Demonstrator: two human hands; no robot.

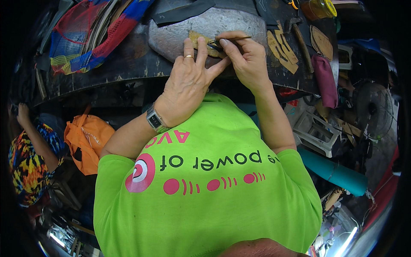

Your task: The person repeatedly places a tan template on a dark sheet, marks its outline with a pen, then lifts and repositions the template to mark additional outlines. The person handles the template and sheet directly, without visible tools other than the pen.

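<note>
one tan leather piece [201, 43] pinned by left hand [188, 81]; right hand [244, 58] grips one thin tool [235, 39].

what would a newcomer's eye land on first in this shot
Probably the bright lime-green t-shirt filling the lower middle. Next, at top centre, the left hand presses a tan leather-like piece flat on a grey rounded stone slab, while the right hand works it with a thin dark tool. A red, blue and yellow mesh bag lies at the upper left.
</note>
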